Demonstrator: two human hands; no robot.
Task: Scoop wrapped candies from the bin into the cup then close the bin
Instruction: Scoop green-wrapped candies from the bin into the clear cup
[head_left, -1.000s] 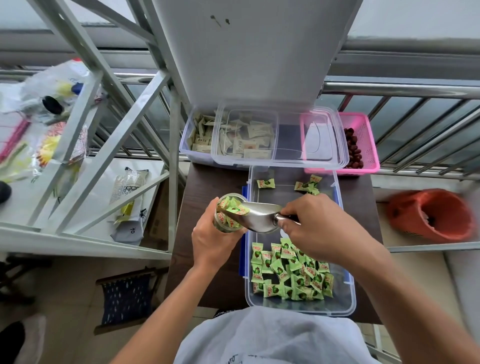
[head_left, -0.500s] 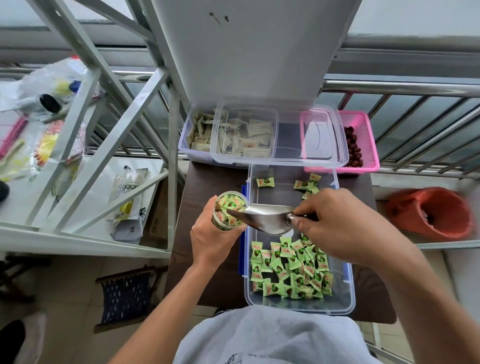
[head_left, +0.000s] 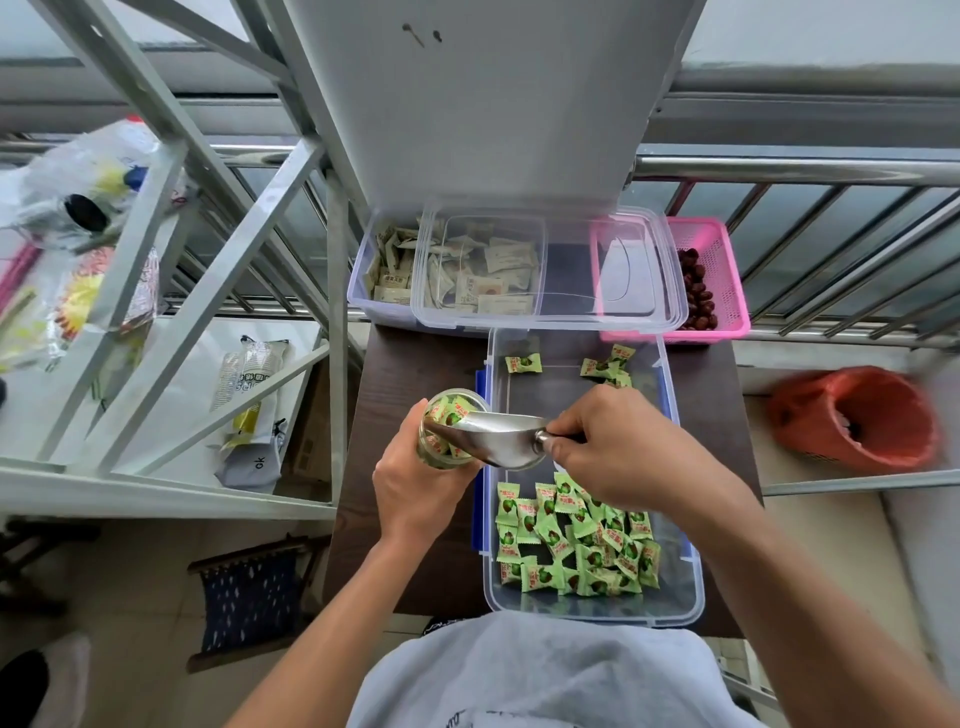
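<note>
we count two hands at work over one dark tabletop (head_left: 400, 374). the left hand (head_left: 415, 493) wraps its fingers round one clear cup (head_left: 441, 415), held just beside the left wall of the open bin (head_left: 561, 395); green wrapped candies show inside the cup. the right hand (head_left: 618, 447) grips the handle of one metal scoop (head_left: 498, 441), whose tip sits at the cup's mouth. in the bin, a pile of green candies (head_left: 571, 540) lies at the near end, overlapping too much for us to count. at the far end we see one lone candy (head_left: 523, 362) on the left and a small cluster (head_left: 608, 366) of about three on the right. one clear lid (head_left: 644, 270) lies off the bin, across a second clear bin (head_left: 359, 280) of pale packets and one pink basket (head_left: 727, 270) holding dark red fruits. one red bag (head_left: 857, 415) sits well apart to the right.
</note>
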